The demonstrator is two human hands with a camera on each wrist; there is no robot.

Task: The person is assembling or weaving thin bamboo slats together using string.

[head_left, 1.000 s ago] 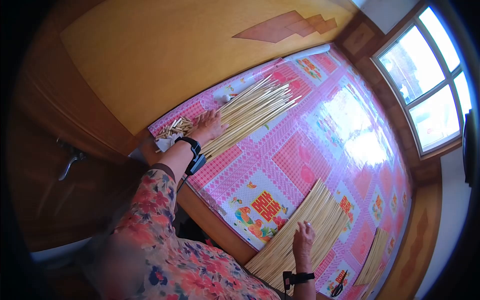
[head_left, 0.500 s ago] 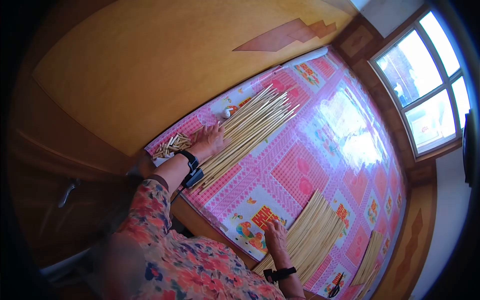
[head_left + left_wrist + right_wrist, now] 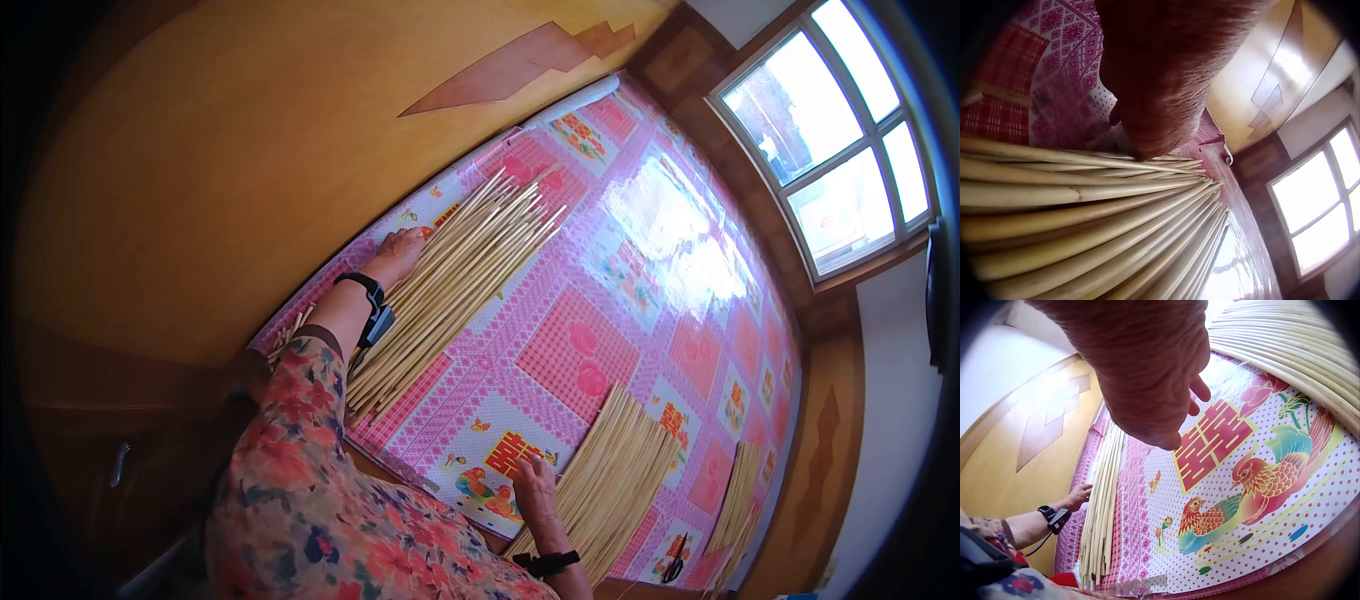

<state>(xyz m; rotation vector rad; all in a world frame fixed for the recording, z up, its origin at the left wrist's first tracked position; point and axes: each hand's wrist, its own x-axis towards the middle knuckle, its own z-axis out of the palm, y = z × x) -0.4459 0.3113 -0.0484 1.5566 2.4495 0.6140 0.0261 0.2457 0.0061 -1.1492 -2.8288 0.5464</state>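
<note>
My left hand (image 3: 403,252) reaches over the wall-side edge of a bundle of long pale sticks (image 3: 455,285), its fingertips low beside them. The fingers are largely hidden, and I cannot tell whether they hold anything. In the left wrist view the sticks (image 3: 1104,212) fan out just under this hand (image 3: 1166,81). My right hand (image 3: 535,487) hovers over the patterned table cover, near the left edge of a second, flat layer of sticks (image 3: 620,475). Its fingers are loosely bent with nothing in them, above the red character (image 3: 1213,444) in the right wrist view.
Short stick pieces (image 3: 288,332) lie at the left end, partly behind the sleeve. Black-handled scissors (image 3: 676,562) and a smaller stick bundle (image 3: 735,495) lie to the right. A yellow panel (image 3: 250,180) borders the pink cover (image 3: 580,345), and a window (image 3: 825,140) stands beyond.
My left hand has moved from on top of the sticks to their wall side, where a small white object showed earlier. The right hand has shifted left, off the flat stick layer.
</note>
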